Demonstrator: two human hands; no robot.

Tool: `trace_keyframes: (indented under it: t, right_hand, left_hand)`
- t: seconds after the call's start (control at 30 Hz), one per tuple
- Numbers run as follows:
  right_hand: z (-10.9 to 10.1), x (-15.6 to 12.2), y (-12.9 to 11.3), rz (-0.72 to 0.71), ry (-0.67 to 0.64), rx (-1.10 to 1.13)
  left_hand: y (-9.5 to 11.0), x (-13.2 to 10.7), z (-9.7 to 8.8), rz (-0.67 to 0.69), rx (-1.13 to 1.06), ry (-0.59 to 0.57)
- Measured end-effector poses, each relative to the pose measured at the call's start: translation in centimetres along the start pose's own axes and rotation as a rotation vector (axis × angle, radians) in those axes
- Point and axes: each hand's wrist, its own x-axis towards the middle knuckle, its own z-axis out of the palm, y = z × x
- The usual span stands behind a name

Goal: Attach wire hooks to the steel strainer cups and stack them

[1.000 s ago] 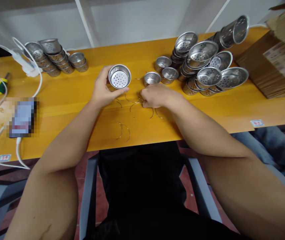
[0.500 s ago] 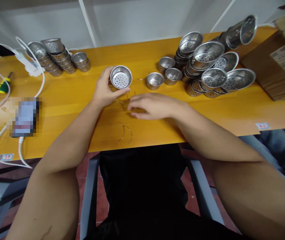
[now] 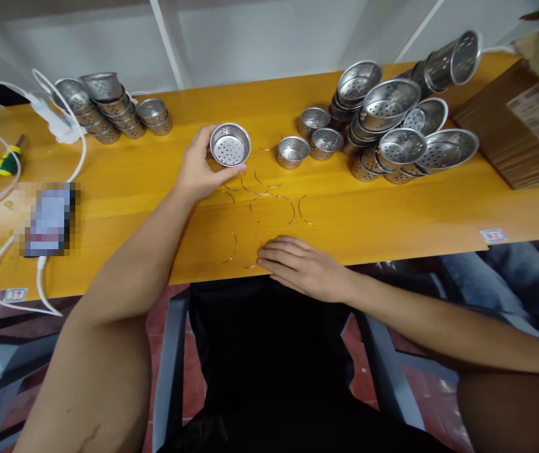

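Note:
My left hand (image 3: 197, 163) is wrapped round a small perforated metal cup (image 3: 230, 148), its mouth tilted towards me and its inside bare. Near the table's front edge, my right hand (image 3: 305, 267) lies palm down with fingers stretched out. Its fingertips cover part of a thin curved wire (image 3: 251, 267), whose ends show beside them. Just left of it lies another curved wire (image 3: 235, 245). Several more bent wires (image 3: 293, 211) are scattered between my hands. Behind them stand small perforated cups (image 3: 293, 153), close to the one I hold.
Tall stacks of perforated cups (image 3: 390, 104) stand at the right, before a cardboard box (image 3: 500, 126). More stacked cups (image 3: 118, 107) are at the back left. A blurred phone (image 3: 50, 220), white cable (image 3: 38, 286) and yellow-green screwdriver (image 3: 9, 162) lie on the wooden table (image 3: 123, 189).
My right hand has moved from beside the held cup towards the table's front edge, onto one of the two wires there, uncovering several wires. My left hand and its cup have hardly moved.

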Motion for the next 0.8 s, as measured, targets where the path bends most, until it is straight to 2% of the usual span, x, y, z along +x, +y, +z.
trace_keyframes:
  t: [0.1, 0.2, 0.4, 0.47, 0.53, 0.6, 0.73, 0.8]
  right_hand:
    - [1.0, -0.9, -0.8, 0.050, 0.145, 0.027]
    - [1.1, -1.1, -1.4, 0.058, 0.224, 0.047]
    - [0.4, -1.4, -1.5, 0.029, 0.195, 0.064]
    - [-0.4, -1.1, -1.1, 0.013, 0.219, 0.101]
    - [-1.7, -0.4, -0.3, 0.060, 0.266, 0.129]
    - [-3.3, 1.0, 1.0, 0.195, 0.341, 0.157]
    - [-6.6, 5.4, 5.3, 0.687, 0.532, 0.147]
    - [-7.8, 8.0, 8.0, 0.836, 0.565, 0.156]
  left_hand:
    - [-0.2, 0.1, -0.3, -0.012, -0.010, 0.001]
    - [-0.4, 0.1, -0.4, -0.005, -0.011, -0.002]
    - [-0.1, 0.0, -0.2, 0.000, -0.029, -0.011]
    - [-0.1, -0.1, 0.0, 0.005, -0.042, -0.004]
    - [-0.5, -0.1, 0.3, 0.006, -0.069, 0.020]
    - [-0.9, 0.0, 0.7, -0.009, -0.098, 0.036]
    - [-1.4, 0.4, 1.4, -0.038, -0.162, -0.006]
    - [-1.1, 0.4, 1.4, -0.044, -0.215, -0.024]
